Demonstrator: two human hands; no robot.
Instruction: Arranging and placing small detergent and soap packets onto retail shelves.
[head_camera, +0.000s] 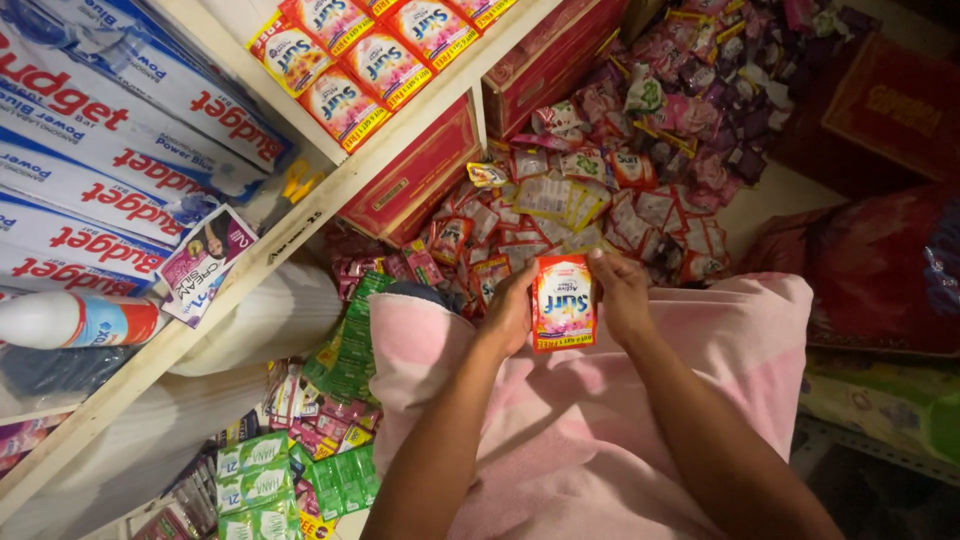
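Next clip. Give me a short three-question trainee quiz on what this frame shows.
1. True or false: both hands hold the red sachet.
2. Where do the matching red sachets lie? A) wooden shelf B) pink cloth C) red box
3. What covers the lap under the left hand and right hand?

Key: 1 true; 2 A; 3 the pink cloth.

Long blue-and-white boxes (110, 150) on the wooden shelf (300, 225), green sachet strips (345, 345) below, red cartons (415, 175).
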